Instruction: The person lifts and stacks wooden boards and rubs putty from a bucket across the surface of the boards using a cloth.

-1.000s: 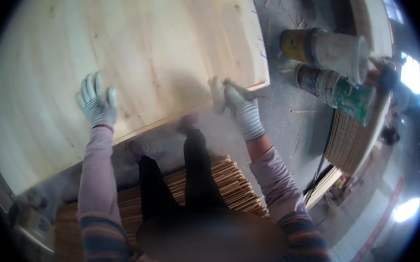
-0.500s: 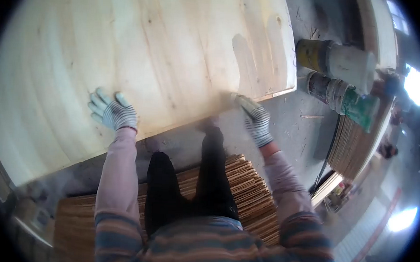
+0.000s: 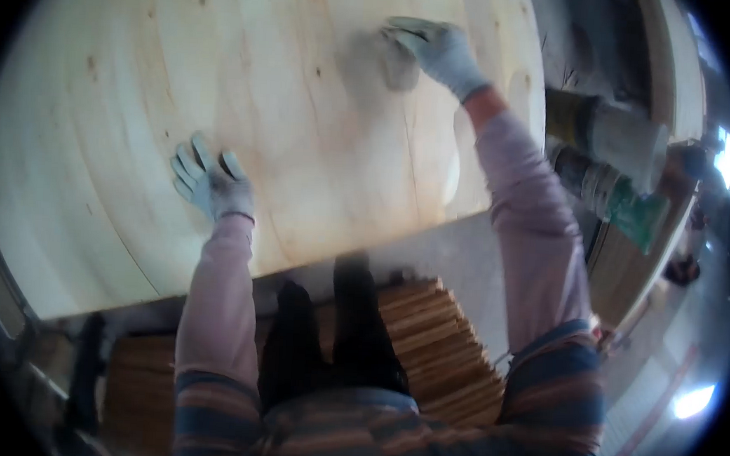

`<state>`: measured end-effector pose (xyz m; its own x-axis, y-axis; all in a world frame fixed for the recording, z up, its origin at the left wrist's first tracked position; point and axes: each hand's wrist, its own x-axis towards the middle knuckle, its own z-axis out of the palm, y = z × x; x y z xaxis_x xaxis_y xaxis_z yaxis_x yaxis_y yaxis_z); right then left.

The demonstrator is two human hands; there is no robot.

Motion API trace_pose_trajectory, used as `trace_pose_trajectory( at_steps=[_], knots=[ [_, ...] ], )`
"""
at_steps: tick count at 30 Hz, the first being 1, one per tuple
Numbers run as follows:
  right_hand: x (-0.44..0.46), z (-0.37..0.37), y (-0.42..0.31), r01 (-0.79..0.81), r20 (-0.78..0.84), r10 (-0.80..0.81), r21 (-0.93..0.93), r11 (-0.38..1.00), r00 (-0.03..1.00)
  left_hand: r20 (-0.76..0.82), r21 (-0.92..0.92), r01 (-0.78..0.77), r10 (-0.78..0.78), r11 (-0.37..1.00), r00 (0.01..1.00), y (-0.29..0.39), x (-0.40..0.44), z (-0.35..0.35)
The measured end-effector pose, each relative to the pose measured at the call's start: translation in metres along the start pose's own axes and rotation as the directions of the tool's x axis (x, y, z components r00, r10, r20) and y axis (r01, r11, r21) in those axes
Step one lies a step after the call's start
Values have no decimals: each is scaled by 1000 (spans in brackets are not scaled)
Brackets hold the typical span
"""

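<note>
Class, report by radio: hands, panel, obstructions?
Left pale-gloved hand: fingers spread on broad, pale, knotted wooden panel. Right pale-gloved hand: farther out, grip blurred. Panel: lying flat. Obstructions: none apparent.

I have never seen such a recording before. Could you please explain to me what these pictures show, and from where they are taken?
There is no machine here: these are a person's own hands. The camera is worn on the head and looks forward and down, so the legs show below.

The large pale surface is a wooden board with dark knots. The left hand, in a pale glove, rests on it with the fingers spread, holding nothing. The right hand, also gloved, is farther out over the board, fingers together. That area is blurred, so I cannot tell whether it holds something.

Behind the legs is a stack of brown sheets, and to the right are buckets.
</note>
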<state>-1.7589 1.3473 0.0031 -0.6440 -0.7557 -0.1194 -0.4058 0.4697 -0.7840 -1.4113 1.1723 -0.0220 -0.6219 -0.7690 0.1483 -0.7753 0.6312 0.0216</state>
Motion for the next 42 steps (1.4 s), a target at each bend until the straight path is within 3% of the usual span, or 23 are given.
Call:
trace_pose_trajectory(
  at_steps=[2,3,4,6,8,11,16,17,19,20,22,23,24,26,28,30,32,33,35,36,38,39,42],
  knots=[
    [-31,-5,-29,-101,342,135,-118,988,930,47,36,11,-13,999,999,-3,-6,2],
    [-66,3,-12,72,331,-60,-23,997,942,43,42,19,-20,999,999,-1,-3,3],
    [-108,12,6,250,293,-258,63,966,921,30,61,22,-24,998,999,0,-3,2],
    [-191,10,-10,199,248,-192,-2,980,950,3,91,35,-35,995,999,1,-4,5],
    [-251,24,-46,51,131,-40,-83,995,991,-36,64,9,-7,998,999,-1,-7,11],
    [-304,106,-81,-217,-299,238,102,971,924,-46,105,25,-21,994,999,-9,-11,18],
    [-323,246,-164,-328,-434,214,-208,921,875,87,154,-57,43,986,995,-19,-13,-7],
    [-321,258,-173,-267,-427,145,-241,933,892,34,58,-213,211,975,977,-38,-10,-16],
    [-318,261,-180,-151,-323,101,-135,979,941,17,-61,-449,451,892,893,-105,-3,-21],
    [-312,251,-191,-226,-286,261,150,963,922,26,-109,-558,564,823,826,-150,-6,-22],
    [-298,229,-213,-303,-188,560,681,666,807,140,-389,-142,210,910,968,-244,-15,-30],
    [-288,218,-211,-261,-103,674,871,416,732,-21,-133,-101,99,986,995,-281,-30,-14],
    [-277,215,-187,-274,-183,638,790,548,748,-196,120,-10,34,993,980,-305,-42,4],
    [-248,221,-136,-265,-364,535,578,772,763,-155,113,-22,40,993,987,-312,-38,9],
    [-205,190,-143,-394,-350,328,-135,909,877,-98,96,-13,22,995,995,-305,-34,7],
    [-204,203,-157,-186,-171,183,1,983,968,-23,98,20,-18,995,1000,-306,-36,-2],
    [-246,233,-181,-252,-130,259,69,965,957,74,105,54,-62,993,995,-304,-33,-10],
    [-270,261,-195,-328,-160,427,426,843,890,45,135,40,-46,990,998,-313,-38,5],
    [-302,322,-225,-253,-300,398,422,871,867,114,24,56,-59,998,992,-319,-36,4],
    [-311,355,-248,-158,-401,164,50,986,901,137,59,40,-48,997,989,-321,-37,-3],
    [-296,408,-307,-269,-368,156,-282,921,917,171,121,-9,-12,993,985,-322,-36,-2],
    [-296,438,-325,-288,-334,184,-296,911,925,125,182,-31,8,983,992,-324,-40,3],
    [-306,492,-379,-270,-186,228,-245,931,956,190,-47,-265,269,963,944,-356,-65,0]
  ],
)
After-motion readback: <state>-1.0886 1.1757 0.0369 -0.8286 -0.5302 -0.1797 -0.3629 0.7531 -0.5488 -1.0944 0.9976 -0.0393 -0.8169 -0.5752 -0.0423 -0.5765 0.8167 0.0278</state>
